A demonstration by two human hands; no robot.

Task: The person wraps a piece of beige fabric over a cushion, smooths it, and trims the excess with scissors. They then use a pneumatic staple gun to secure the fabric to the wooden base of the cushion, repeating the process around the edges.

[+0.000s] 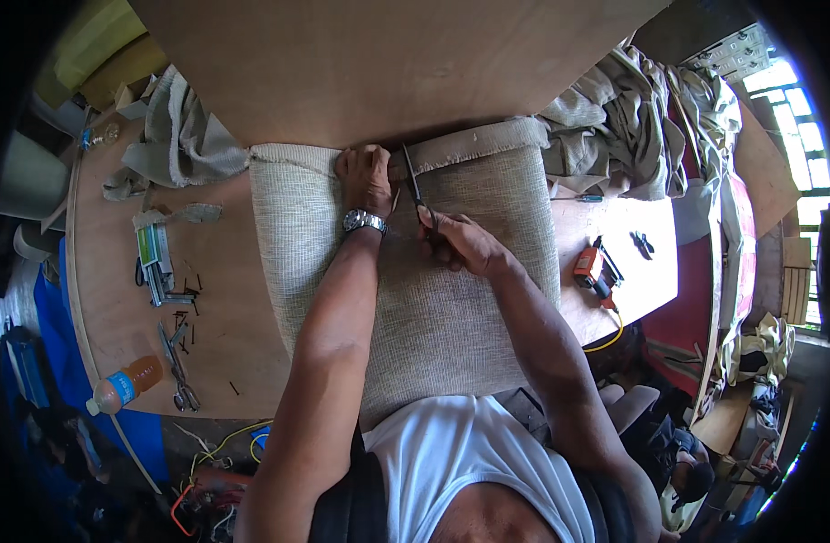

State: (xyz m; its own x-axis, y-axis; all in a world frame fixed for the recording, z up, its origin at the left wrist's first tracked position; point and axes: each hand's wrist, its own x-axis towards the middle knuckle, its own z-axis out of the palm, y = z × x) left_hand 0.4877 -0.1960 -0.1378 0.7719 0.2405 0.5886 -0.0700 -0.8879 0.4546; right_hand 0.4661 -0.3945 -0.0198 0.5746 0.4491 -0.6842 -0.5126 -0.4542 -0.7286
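A padded panel covered in beige woven fabric (460, 317) lies in front of me, its far edge folded over and frayed against a brown wooden board (388, 72). My left hand (366, 181), with a metal watch on the wrist, is closed on the fabric at that far edge. Dark-handled scissors (414, 186) are in my right hand (462, 242), fingers curled round the handles. Their blades are apart; one reaches over the folded fabric edge just right of my left hand, the other points towards that hand.
On the right stand an orange staple gun (589, 268) with a yellow hose, a screwdriver (588, 198) and heaped fabric (605, 118). At left are staple strips (152, 258), a second pair of scissors (177, 366), scattered fasteners and an orange drink bottle (136, 378). A person (686, 475) is at lower right.
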